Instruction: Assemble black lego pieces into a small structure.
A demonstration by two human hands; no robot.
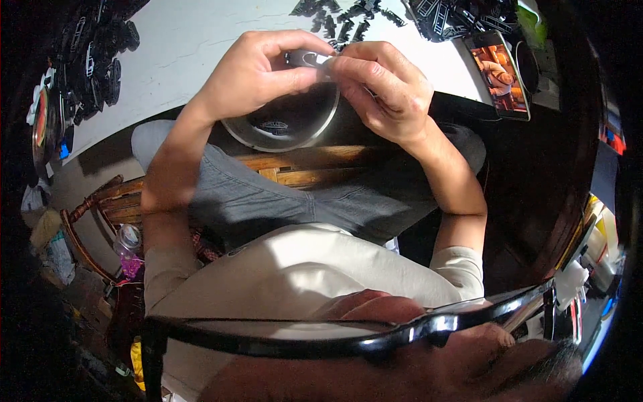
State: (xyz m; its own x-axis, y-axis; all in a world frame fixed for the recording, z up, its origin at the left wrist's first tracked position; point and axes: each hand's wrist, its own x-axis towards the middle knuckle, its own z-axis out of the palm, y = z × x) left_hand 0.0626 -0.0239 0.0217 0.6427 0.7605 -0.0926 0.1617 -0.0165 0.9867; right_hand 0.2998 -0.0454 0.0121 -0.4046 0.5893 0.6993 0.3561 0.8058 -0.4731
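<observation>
My left hand (251, 74) and my right hand (392, 87) meet above a round dark container with a pale rim (278, 148). Between them is a small dark plastic part with a shiny light patch (309, 59), its exact kind too small to tell. The left thumb and fingers grip one end of it. At the other end, my right fingers are pinched together on the part. Inside the container lies a small dark piece (273, 125) with pale markings.
On the white tabletop (174, 43), black plastic pieces (345, 27) lie scattered beyond my hands. Heaps of black parts (90, 60) cover the left side, with more (445, 17) at the far right. A lit phone (501, 75) leans at the table's right edge. A wooden chair (110, 201) stands lower left.
</observation>
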